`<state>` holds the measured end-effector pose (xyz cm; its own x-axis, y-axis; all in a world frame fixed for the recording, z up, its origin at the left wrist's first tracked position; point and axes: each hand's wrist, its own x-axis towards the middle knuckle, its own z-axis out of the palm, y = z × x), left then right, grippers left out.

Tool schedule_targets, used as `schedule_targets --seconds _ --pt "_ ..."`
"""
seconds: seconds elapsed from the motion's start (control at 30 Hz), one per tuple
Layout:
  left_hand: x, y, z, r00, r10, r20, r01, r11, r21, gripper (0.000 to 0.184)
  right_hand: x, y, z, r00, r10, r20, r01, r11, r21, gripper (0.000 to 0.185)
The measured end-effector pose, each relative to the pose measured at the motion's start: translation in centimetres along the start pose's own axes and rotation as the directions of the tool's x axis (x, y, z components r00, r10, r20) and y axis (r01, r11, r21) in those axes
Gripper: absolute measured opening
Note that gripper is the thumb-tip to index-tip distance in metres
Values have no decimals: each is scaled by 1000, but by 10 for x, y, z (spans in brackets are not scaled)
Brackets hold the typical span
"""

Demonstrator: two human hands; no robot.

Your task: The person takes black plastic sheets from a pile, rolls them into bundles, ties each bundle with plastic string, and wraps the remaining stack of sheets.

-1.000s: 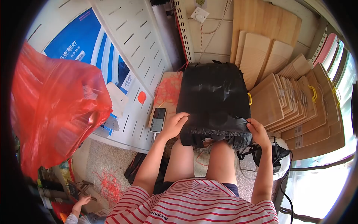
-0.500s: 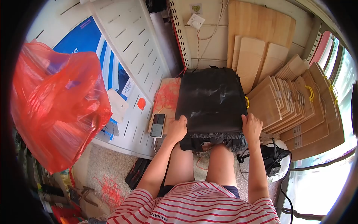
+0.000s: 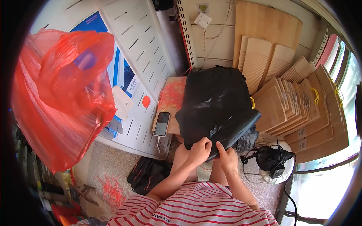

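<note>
A thin, shiny black plastic bag [image 3: 215, 101] lies spread over a dark pile in front of my knees, its near part drawn down between my thighs. My left hand [image 3: 200, 151] pinches the near edge, fingers curled. Just to its right, my right hand [image 3: 227, 159] grips the same edge, thumb on top and the other fingers partly hidden beneath. The bag's right near corner lifts away from the pile. Crumpled black plastic [image 3: 247, 140] shows below that corner.
A phone [image 3: 162, 123] on a charging cable and red string [image 3: 172, 96] lie on a board to the left. Red plastic bags [image 3: 71, 101] hang at far left. Wooden washboards and cutting boards [image 3: 298, 101] stand at right. Black cables [image 3: 277, 162] lie near my right knee.
Both hands have come from the pile's two sides to meet at the middle of the near edge. The black bag's near part is now pulled toward me and folded.
</note>
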<state>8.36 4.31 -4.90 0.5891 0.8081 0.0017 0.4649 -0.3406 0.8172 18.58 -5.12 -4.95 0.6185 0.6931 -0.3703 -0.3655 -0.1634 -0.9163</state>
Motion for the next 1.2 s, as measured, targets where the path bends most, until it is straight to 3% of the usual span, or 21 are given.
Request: schedule_targets --seconds 0.1,0.17,0.23,0.27,0.3,0.33,0.37,0.4,0.47,0.57,0.6,0.7,0.77,0.8,0.87,0.9,0.93,0.97,1.0,1.07,1.2 --pt "-9 10 -23 1000 -5 12 3 988 153 35 15 27 -19 999 -25 -45 27 998 55 33" --pt "-12 3 -36 999 -48 26 39 962 270 42 25 38 -35 998 13 -66 -17 997 -74 31" --pt "-11 -13 -42 812 -502 299 540 839 -58 48 14 17 -34 998 24 -55 -21 999 42 30" --pt "-11 -21 -41 742 -561 367 655 722 -223 44 10 9 -35 1000 16 -25 -14 995 94 29" --pt "-14 -28 -36 742 -559 370 654 724 -220 44 7 7 -37 1000 10 6 -10 990 144 29" --pt "-17 -33 -30 801 -433 413 598 553 -580 40 7 7 -41 999 -5 32 1 991 132 27" --pt "-18 -37 -25 866 -305 396 477 267 -837 39 8 7 -46 1000 -4 29 1 991 133 27" --pt "-15 -35 -21 865 -304 399 479 267 -836 39 9 8 -51 998 0 64 -7 995 103 27" --pt "-5 -28 -16 926 -289 242 221 -103 -970 38 8 8 -59 995 14 103 -21 997 72 25" --pt "10 -41 -9 900 -368 234 188 -155 -970 35 7 2 -68 992 28 121 -31 999 20 25" --pt "13 -44 -8 900 -367 234 188 -156 -970 35 5 -1 -69 992 33 122 -35 999 9 25" --pt "15 -51 2 891 -452 51 86 58 -995 38 4 -4 -72 991 29 133 -31 999 12 25" --pt "12 -53 7 849 -512 -133 28 295 -955 36 5 -3 -73 990 33 138 -31 999 -17 26" --pt "10 -56 9 849 -512 -133 29 296 -955 36 5 -3 -73 988 38 149 -31 998 -49 26" --pt "6 -64 12 873 -384 -301 13 635 -773 44 4 -6 -73 987 47 151 -37 997 -66 26" --pt "3 -51 3 872 -385 -302 13 635 -772 44 4 -8 -73 987 55 151 -43 996 -84 25" --pt "-4 -26 -12 932 -35 -362 -162 852 -498 51 4 -10 -74 987 57 151 -44 995 -84 25" --pt "-8 -10 -23 903 317 -290 -377 909 -178 58 5 -11 -76 986 63 152 -47 993 -104 25" --pt "-8 -8 -28 904 315 -288 -374 910 -179 58 5 -13 -76 986 70 152 -51 991 -125 25" --pt "-8 -5 -36 746 665 17 -643 714 279 67 3 -16 -76 987 62 146 -44 991 -123 24" --pt "-14 5 -32 741 624 249 -662 615 429 64 3 -17 -78 987 63 149 -43 991 -131 24"
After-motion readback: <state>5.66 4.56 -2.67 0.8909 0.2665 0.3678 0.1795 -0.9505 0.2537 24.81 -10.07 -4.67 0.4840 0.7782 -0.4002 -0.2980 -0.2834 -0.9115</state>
